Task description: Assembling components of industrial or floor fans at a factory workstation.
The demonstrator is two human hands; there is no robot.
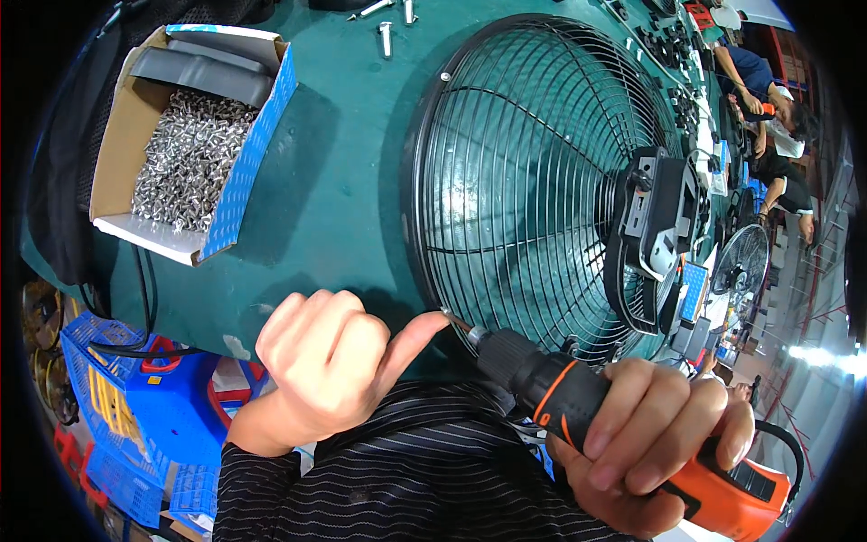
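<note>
My right hand (pixel 655 434) is wrapped round an orange and black power screwdriver (pixel 524 370). Its bit points left at a small screw (pixel 445 312) on the near rim of a black wire fan guard (pixel 412 190). At that same screw rests the outstretched thumb of my left hand (pixel 330 357). The other left fingers are curled into a fist, and whatever may be inside them is hidden. The guard stands on a green work surface (pixel 312 203), with a black motor housing and bracket (pixel 643 221) at its right. Another screw (pixel 445 78) sits higher on the rim.
A cardboard box (pixel 113 185) full of small screws, with a dark grey tray inside, stands at the left. Loose bolts (pixel 386 41) lie at the far edge. Blue plastic baskets (pixel 172 406) are below left. Co-workers (pixel 768 99) and another fan guard (pixel 742 262) appear at right.
</note>
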